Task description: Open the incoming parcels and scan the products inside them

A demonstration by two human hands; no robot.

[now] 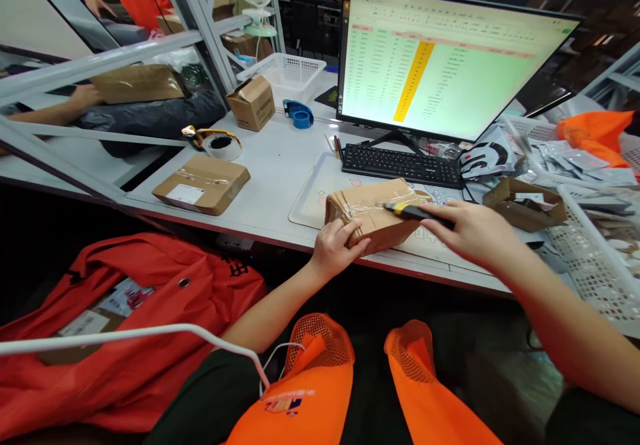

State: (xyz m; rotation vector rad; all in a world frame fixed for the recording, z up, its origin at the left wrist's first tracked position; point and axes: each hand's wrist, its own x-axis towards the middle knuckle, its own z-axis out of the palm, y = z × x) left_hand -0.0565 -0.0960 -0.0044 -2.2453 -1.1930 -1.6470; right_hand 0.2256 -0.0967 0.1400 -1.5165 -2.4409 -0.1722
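A taped brown cardboard parcel (373,211) lies at the desk's front edge, on a pale desk mat (313,195). My left hand (336,246) grips the parcel's near left corner, fingers curled round it. My right hand (473,231) is closed on a black and yellow utility knife (407,211), whose tip rests on the clear tape along the parcel's top.
A keyboard (400,163) and a monitor (440,65) stand behind the parcel. Another flat parcel (201,183), a tape roll (220,143), a small box (251,103) and white baskets (595,258) sit around. A red bag (150,311) lies at lower left. Another person's arm (55,105) rests beyond the rack.
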